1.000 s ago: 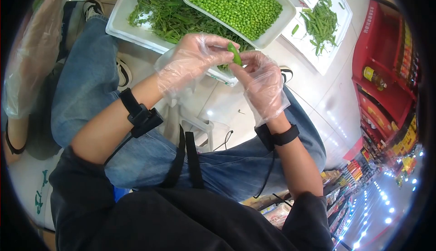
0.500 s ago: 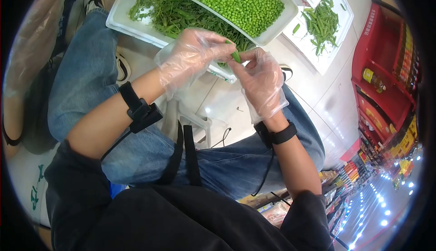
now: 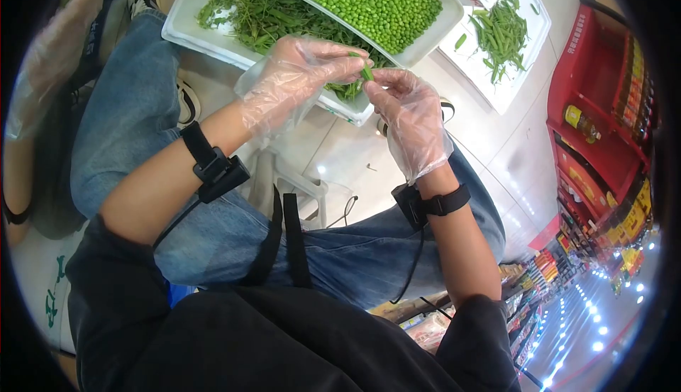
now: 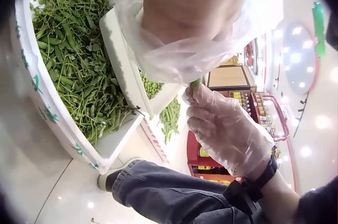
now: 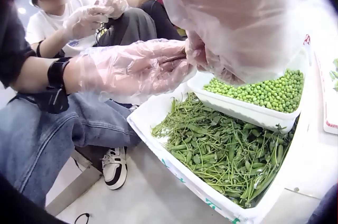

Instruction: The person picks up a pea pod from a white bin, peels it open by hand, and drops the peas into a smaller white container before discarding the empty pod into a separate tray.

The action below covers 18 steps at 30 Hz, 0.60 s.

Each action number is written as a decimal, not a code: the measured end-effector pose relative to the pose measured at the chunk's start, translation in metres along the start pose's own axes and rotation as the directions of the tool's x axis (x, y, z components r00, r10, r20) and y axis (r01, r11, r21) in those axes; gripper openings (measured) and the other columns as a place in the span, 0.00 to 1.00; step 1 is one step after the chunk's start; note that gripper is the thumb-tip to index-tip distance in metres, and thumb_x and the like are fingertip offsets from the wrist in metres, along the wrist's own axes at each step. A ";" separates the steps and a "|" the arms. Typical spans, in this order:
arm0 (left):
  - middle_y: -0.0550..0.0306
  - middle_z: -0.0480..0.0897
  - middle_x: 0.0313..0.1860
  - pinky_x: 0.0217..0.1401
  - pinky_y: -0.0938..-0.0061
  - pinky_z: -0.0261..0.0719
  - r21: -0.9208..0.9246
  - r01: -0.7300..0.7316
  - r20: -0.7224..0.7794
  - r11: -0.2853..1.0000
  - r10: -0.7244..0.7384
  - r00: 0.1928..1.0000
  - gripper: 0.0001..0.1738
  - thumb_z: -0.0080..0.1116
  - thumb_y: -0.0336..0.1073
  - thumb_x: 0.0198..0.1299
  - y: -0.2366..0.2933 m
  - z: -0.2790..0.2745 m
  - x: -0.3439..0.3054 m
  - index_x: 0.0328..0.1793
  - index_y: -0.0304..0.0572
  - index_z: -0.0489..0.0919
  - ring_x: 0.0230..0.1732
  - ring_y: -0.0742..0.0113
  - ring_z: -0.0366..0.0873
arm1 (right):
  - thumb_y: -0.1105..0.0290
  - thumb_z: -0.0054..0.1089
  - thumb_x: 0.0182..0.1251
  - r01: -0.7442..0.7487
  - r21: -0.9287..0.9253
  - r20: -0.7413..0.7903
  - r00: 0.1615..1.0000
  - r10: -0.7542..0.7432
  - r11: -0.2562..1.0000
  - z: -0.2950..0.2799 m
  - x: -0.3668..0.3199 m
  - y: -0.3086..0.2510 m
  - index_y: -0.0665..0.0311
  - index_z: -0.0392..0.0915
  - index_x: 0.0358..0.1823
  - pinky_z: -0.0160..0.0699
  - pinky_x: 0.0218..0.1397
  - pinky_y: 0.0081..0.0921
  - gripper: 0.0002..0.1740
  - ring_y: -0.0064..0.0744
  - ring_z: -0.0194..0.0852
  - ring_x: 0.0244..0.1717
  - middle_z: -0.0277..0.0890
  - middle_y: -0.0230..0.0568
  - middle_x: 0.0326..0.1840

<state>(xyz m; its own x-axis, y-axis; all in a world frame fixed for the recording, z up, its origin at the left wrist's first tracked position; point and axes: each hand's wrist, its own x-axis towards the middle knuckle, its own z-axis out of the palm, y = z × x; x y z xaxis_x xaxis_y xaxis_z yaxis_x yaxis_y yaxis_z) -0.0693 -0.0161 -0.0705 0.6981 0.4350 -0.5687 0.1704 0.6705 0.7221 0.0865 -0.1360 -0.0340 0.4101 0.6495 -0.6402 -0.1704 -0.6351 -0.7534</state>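
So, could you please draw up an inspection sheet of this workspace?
Surface: pale tiled floor.
Job's things: a green pod, held between the hands; shelled peas in a white tub.
Clutter: leafy stems in a larger white box; loose pods on a white tray.
Hands: gloved left hand and right hand, both pinching the pod.
Cables: thin black cable from the right wristband.
Surroundings: red shelf with a bottle; another gloved person.

White lettering (image 3: 578,32) on the red shelf (image 3: 594,80) and green marks (image 4: 36,83) on a white box (image 3: 213,53) seem too blurred to read.
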 end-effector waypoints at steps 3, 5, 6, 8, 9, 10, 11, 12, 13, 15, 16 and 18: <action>0.54 0.89 0.46 0.58 0.75 0.83 -0.011 -0.020 0.013 1.000 0.020 1.000 0.18 0.69 0.38 0.68 -0.004 -0.001 0.003 0.58 0.33 0.86 0.48 0.70 0.86 | 0.73 0.73 0.65 0.009 0.008 -0.004 1.000 -0.009 1.000 0.000 0.000 0.001 0.72 0.84 0.48 0.73 0.35 0.17 0.13 0.17 0.73 0.32 0.82 0.35 0.34; 0.54 0.89 0.46 0.57 0.76 0.83 -0.013 -0.026 0.012 1.000 0.026 1.000 0.19 0.70 0.38 0.68 -0.005 -0.002 0.003 0.58 0.32 0.85 0.48 0.70 0.86 | 0.73 0.74 0.65 0.007 0.002 -0.017 1.000 -0.007 1.000 0.001 -0.001 0.001 0.72 0.84 0.47 0.73 0.35 0.17 0.13 0.17 0.73 0.31 0.82 0.34 0.33; 0.53 0.89 0.46 0.56 0.76 0.84 -0.012 -0.018 0.018 1.000 0.019 1.000 0.19 0.70 0.39 0.68 -0.002 -0.002 0.001 0.57 0.31 0.85 0.47 0.70 0.87 | 0.72 0.75 0.64 0.033 -0.018 -0.045 0.998 -0.034 0.999 0.000 0.000 0.003 0.71 0.83 0.45 0.72 0.34 0.17 0.12 0.17 0.72 0.31 0.80 0.32 0.32; 0.52 0.89 0.46 0.55 0.76 0.84 -0.014 -0.010 0.022 1.000 0.010 1.000 0.19 0.70 0.39 0.68 0.000 -0.001 0.000 0.56 0.30 0.85 0.46 0.69 0.87 | 0.72 0.76 0.63 0.057 -0.040 -0.072 0.996 -0.059 0.998 0.001 -0.001 0.003 0.70 0.83 0.43 0.72 0.34 0.17 0.12 0.17 0.72 0.30 0.79 0.30 0.31; 0.52 0.89 0.46 0.54 0.76 0.84 -0.010 -0.019 0.028 1.000 0.020 0.999 0.20 0.71 0.40 0.67 0.000 -0.001 0.000 0.55 0.29 0.84 0.46 0.69 0.87 | 0.71 0.76 0.62 0.058 -0.070 -0.076 0.995 -0.063 0.996 0.002 -0.002 0.001 0.69 0.82 0.41 0.71 0.33 0.18 0.12 0.17 0.71 0.30 0.78 0.29 0.30; 0.52 0.88 0.46 0.54 0.76 0.84 -0.006 -0.028 0.033 1.000 0.029 0.999 0.20 0.71 0.40 0.67 0.000 -0.001 0.000 0.55 0.29 0.84 0.46 0.69 0.87 | 0.70 0.77 0.61 0.059 -0.101 -0.081 0.994 -0.067 0.993 0.003 -0.003 0.000 0.68 0.82 0.39 0.71 0.32 0.18 0.12 0.17 0.70 0.29 0.76 0.28 0.29; 0.52 0.88 0.46 0.54 0.76 0.84 -0.008 -0.028 0.032 1.000 0.028 0.999 0.20 0.71 0.40 0.67 0.000 0.000 -0.001 0.55 0.29 0.84 0.46 0.69 0.87 | 0.70 0.77 0.61 0.057 -0.102 -0.080 0.995 -0.066 0.993 0.004 -0.003 0.002 0.68 0.82 0.39 0.71 0.32 0.18 0.12 0.17 0.70 0.29 0.76 0.28 0.29; 0.52 0.88 0.46 0.53 0.76 0.84 0.015 -0.027 0.019 1.000 0.027 0.999 0.20 0.71 0.40 0.67 0.000 0.000 -0.001 0.54 0.28 0.84 0.46 0.69 0.87 | 0.69 0.77 0.60 0.094 -0.178 -0.083 0.990 -0.110 0.980 0.004 -0.002 0.006 0.67 0.82 0.39 0.71 0.32 0.19 0.13 0.17 0.70 0.29 0.76 0.29 0.28; 0.52 0.88 0.45 0.53 0.77 0.83 0.037 -0.026 0.005 0.999 0.026 1.000 0.20 0.72 0.40 0.67 0.000 0.000 -0.001 0.54 0.28 0.84 0.46 0.69 0.87 | 0.69 0.77 0.59 0.128 -0.252 -0.082 0.985 -0.153 0.959 0.005 -0.003 0.007 0.66 0.82 0.39 0.70 0.31 0.20 0.13 0.17 0.70 0.28 0.75 0.29 0.27; 0.52 0.88 0.45 0.52 0.77 0.83 0.055 -0.025 0.009 0.998 0.024 1.000 0.20 0.72 0.40 0.67 0.000 -0.001 0.000 0.53 0.28 0.84 0.46 0.69 0.87 | 0.68 0.77 0.58 0.148 -0.311 -0.072 0.981 -0.179 0.939 0.006 -0.005 0.005 0.66 0.82 0.40 0.71 0.31 0.21 0.13 0.17 0.70 0.28 0.74 0.29 0.26; 0.53 0.88 0.45 0.52 0.77 0.82 0.076 -0.024 0.014 0.997 0.023 1.000 0.20 0.72 0.40 0.67 -0.001 -0.001 0.000 0.53 0.27 0.84 0.47 0.70 0.87 | 0.68 0.77 0.58 0.168 -0.367 -0.060 0.977 -0.204 0.915 0.006 -0.006 0.003 0.66 0.82 0.40 0.71 0.31 0.22 0.13 0.18 0.70 0.27 0.74 0.30 0.26; 0.53 0.89 0.45 0.52 0.77 0.82 0.092 -0.015 -0.013 0.996 0.016 1.000 0.20 0.72 0.40 0.67 0.000 0.001 -0.002 0.53 0.28 0.85 0.47 0.71 0.87 | 0.68 0.76 0.58 0.171 -0.378 -0.039 0.979 -0.200 0.910 0.006 -0.006 0.000 0.65 0.83 0.40 0.71 0.31 0.22 0.13 0.18 0.70 0.27 0.74 0.31 0.25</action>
<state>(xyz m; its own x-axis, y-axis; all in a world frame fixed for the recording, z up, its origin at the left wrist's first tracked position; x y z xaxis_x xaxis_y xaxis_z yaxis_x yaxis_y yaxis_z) -0.0697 -0.0174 -0.0693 0.6919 0.4536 -0.5617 0.2229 0.6059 0.7637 0.0787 -0.1373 -0.0306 0.4707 0.7464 -0.4705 0.2531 -0.6251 -0.7384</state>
